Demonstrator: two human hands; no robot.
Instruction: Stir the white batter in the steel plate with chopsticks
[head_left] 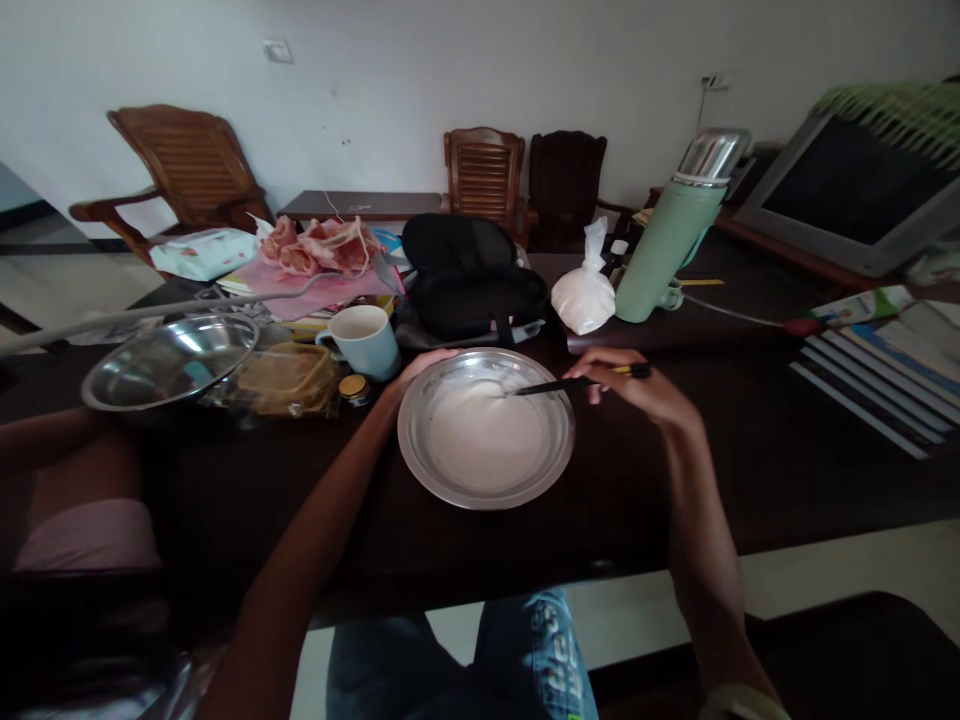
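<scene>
A wide metal bowl with thin, creamy white batter in it rests on the dark table before me. My left hand grips the bowl's far left rim, its fingers partly hidden behind the edge. Over the bowl's right side, my right hand holds black chopsticks with gold-coloured marks near the top. Their tips dip into the batter, where ripples show. Left of the bowl stand a pale blue mug and a small jar with a yellow lid.
Behind the bowl are a black case, a tied bag of white powder and a tall green thermos. Another metal bowl and yellowish packaged containers lie left. Books are stacked right. Another person's arm shows at far left.
</scene>
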